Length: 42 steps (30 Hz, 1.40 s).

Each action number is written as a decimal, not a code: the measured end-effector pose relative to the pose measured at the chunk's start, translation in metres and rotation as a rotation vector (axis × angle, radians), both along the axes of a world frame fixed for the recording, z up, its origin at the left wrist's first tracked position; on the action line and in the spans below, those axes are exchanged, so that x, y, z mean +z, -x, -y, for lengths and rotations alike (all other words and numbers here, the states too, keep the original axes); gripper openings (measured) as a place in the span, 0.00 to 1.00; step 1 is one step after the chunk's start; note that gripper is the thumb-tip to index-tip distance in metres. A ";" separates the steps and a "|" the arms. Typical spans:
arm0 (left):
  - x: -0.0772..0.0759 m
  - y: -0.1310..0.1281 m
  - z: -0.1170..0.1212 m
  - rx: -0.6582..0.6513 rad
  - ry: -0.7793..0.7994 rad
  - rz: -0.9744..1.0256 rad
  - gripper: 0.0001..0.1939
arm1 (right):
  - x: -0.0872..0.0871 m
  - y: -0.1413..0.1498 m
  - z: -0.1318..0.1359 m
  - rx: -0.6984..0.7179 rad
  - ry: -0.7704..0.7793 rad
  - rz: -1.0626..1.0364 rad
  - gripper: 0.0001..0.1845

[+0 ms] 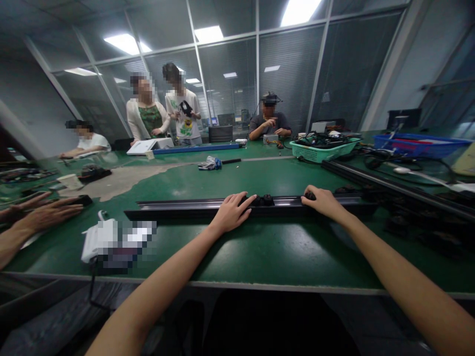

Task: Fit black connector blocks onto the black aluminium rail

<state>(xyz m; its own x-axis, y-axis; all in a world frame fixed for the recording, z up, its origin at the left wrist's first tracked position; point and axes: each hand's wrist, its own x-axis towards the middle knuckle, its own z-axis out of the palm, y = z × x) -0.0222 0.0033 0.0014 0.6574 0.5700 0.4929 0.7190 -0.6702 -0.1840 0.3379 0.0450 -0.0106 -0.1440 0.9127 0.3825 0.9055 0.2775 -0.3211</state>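
Observation:
A long black metal rail (pixel 193 213) with a shiny channel lies crosswise on the green table in front of me. My left hand (pixel 233 210) rests on it with the fingers spread, next to small black round parts (pixel 264 200) sitting in the channel. Further along the rail, my right hand (pixel 322 200) pinches a small black knob-like part (pixel 310 196) between thumb and fingers. Its underside is hidden, so I cannot tell whether it touches the channel. More dark round parts (pixel 399 222) are grouped at the right, beyond my right forearm.
A co-worker's hands (pixel 48 212) reach in from the left, by a white device (pixel 99 240) with a cable. A second black rail (pixel 393 185) slants across the right side. A green basket (pixel 322 152), a blue tray (pixel 426 147) and gloves (pixel 210 163) lie farther back; several people are beyond.

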 end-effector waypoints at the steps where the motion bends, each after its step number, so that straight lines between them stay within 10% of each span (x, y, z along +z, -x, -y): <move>1: 0.000 0.000 0.000 -0.001 -0.001 0.000 0.27 | 0.000 0.000 0.000 0.004 -0.004 -0.005 0.11; 42: 0.000 -0.002 -0.001 0.003 0.012 0.007 0.26 | 0.002 -0.014 0.000 -0.047 0.020 0.004 0.12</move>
<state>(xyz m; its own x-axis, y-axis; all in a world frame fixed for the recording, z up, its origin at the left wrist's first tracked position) -0.0206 0.0038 0.0017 0.6523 0.5779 0.4905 0.7223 -0.6701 -0.1710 0.3515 0.0452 -0.0084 -0.1029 0.9260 0.3633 0.9187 0.2285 -0.3222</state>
